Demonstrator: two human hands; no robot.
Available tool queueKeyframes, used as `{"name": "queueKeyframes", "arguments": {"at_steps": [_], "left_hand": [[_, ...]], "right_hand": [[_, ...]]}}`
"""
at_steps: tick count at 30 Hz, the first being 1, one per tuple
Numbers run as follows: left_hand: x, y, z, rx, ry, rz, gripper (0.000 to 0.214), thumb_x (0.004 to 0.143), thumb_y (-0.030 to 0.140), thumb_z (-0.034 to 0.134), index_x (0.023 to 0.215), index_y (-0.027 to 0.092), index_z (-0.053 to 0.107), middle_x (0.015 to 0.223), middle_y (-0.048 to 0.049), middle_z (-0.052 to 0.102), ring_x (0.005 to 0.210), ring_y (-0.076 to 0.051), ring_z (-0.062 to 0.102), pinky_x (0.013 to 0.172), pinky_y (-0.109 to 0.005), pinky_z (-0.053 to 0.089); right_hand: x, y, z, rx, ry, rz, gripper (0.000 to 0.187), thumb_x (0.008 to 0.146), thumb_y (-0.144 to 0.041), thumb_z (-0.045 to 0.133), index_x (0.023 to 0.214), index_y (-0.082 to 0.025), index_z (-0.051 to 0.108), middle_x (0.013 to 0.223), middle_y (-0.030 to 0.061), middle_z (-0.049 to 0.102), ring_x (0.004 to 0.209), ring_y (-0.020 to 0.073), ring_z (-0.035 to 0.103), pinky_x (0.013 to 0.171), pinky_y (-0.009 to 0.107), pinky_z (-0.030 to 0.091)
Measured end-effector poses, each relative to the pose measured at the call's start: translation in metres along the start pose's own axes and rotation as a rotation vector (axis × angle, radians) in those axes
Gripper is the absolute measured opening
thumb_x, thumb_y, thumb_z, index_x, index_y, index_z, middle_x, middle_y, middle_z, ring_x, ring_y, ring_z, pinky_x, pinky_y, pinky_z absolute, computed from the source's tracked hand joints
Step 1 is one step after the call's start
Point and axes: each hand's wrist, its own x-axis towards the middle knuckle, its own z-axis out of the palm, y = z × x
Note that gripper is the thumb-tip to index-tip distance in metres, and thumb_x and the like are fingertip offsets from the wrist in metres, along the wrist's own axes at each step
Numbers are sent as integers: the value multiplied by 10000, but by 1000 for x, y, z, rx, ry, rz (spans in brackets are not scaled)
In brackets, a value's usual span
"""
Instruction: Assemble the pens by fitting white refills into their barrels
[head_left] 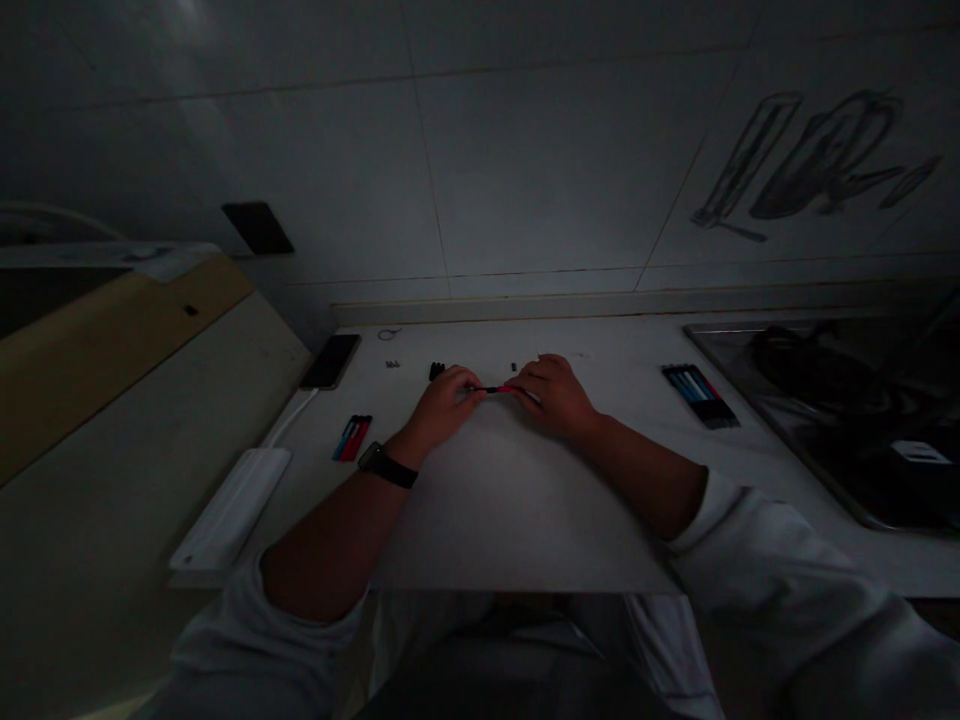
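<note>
My left hand [444,405] and my right hand [553,393] meet over the middle of a white counter [495,500]. Between them they pinch a thin red pen [498,389], each closed on one end. A dark watch [387,465] sits on my left wrist. Just behind the left hand lie small black pen parts [436,371]. The scene is dim, so fine details of the pen are unclear.
A bundle of red and blue pens [352,438] lies at the left, another row of blue and dark pens [700,395] at the right. A phone [331,361] and a white power bank [230,508] with a cable sit far left. A stove top [847,420] is at the right.
</note>
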Motion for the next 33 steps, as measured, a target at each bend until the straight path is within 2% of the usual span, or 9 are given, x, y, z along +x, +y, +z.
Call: {"name": "queueKeyframes", "arguments": {"at_steps": [3, 5, 7, 10, 17, 24, 29, 31, 33], "left_hand": [[-2, 1, 0, 7, 34, -11, 148, 920, 273, 738, 1035, 211, 667, 1044, -44, 675, 975, -199, 641, 903, -362, 531], [-2, 1, 0, 2, 30, -34, 163, 948, 309, 712, 1077, 216, 675, 1065, -50, 680, 986, -201, 647, 918, -371, 536], [-1, 0, 1, -7, 4, -38, 143, 1012, 331, 618, 1020, 212, 696, 1038, -53, 683, 992, -204, 654, 942, -388, 537], [0, -3, 2, -17, -49, -6, 269, 1059, 316, 519, 905, 203, 709, 1011, -60, 684, 999, -209, 660, 963, -408, 535], [-1, -4, 2, 5, 33, 58, 96, 942, 289, 730, 984, 208, 701, 1076, -59, 670, 1049, -214, 655, 992, -408, 534], [-1, -9, 4, 9, -20, 43, 214, 1047, 333, 564, 996, 213, 734, 1083, -62, 693, 1057, -209, 665, 1000, -406, 538], [-1, -6, 3, 30, -25, 22, 134, 997, 299, 642, 947, 209, 730, 1125, -65, 694, 1088, -219, 660, 1021, -425, 529], [0, -4, 2, 36, 6, 2, 102, 978, 288, 666, 942, 211, 724, 1111, -62, 693, 1076, -218, 660, 1017, -427, 532], [1, -5, -1, 46, 64, -29, 104, 979, 283, 660, 936, 210, 719, 1086, -62, 694, 1056, -218, 661, 1006, -426, 536]], "right_hand": [[0, 0, 0, 4, -3, 20, 226, 1031, -347, 590, 1107, -270, 789, 980, 67, 750, 966, 240, 657, 1090, 478, 362], [0, 0, -1, 10, 9, 25, 220, 1030, -337, 591, 1116, -278, 784, 1014, 68, 753, 995, 243, 657, 1103, 482, 352], [0, 1, -1, 14, 27, 25, 215, 1030, -334, 591, 1114, -280, 782, 1032, 66, 753, 1010, 242, 658, 1115, 484, 343], [0, 1, -1, 17, 30, 25, 214, 1031, -343, 592, 1104, -273, 782, 1025, 63, 750, 1003, 236, 661, 1135, 490, 324], [0, -1, -1, -14, -49, 51, 227, 1029, -342, 586, 1086, -249, 784, 969, 65, 746, 977, 234, 662, 1144, 490, 309], [-1, 2, -1, -13, 21, 37, 190, 1022, -329, 611, 1093, -277, 779, 1031, 50, 757, 994, 225, 666, 1169, 485, 284], [-1, -1, -1, -19, -14, 44, 203, 1026, -373, 608, 1062, -268, 778, 972, 46, 751, 974, 229, 668, 1179, 510, 287], [-1, 1, 0, -8, 11, 71, 201, 1005, -381, 640, 1120, -269, 761, 1017, 57, 756, 1019, 253, 672, 1180, 538, 297], [-1, 5, 2, 37, 91, 152, 308, 978, -398, 676, 1252, -260, 710, 1090, 85, 756, 1067, 283, 673, 1138, 547, 369]]}}
